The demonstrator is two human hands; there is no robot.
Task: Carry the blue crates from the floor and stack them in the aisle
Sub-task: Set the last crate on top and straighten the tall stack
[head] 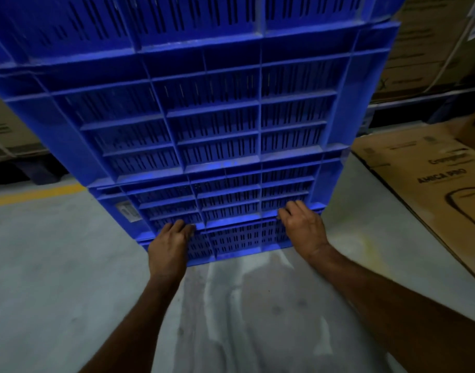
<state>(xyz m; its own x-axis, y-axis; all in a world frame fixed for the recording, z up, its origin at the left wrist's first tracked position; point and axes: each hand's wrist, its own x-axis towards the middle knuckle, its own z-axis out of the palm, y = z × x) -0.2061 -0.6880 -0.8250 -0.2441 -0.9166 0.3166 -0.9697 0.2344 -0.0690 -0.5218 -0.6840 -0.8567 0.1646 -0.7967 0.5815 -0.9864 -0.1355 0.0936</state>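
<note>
Where the left hand (168, 239) curls its fingers over a rib low on the stack of blue crates (217, 117), the right hand (302, 224) hooks its fingers over a rib at about the same height, nearer the stack's right corner. Both hands grip the slotted wall just above the lowest crate (244, 243), and the stack rises from there toward the camera. Whether its base rests on the floor (56, 265) or hangs just above it cannot be told. The floor is grey concrete, with a yellow line (34, 193) to the left. A printed cardboard box (425, 189) lies flat to the right, and stacked cartons (425, 49) stand behind.
</note>
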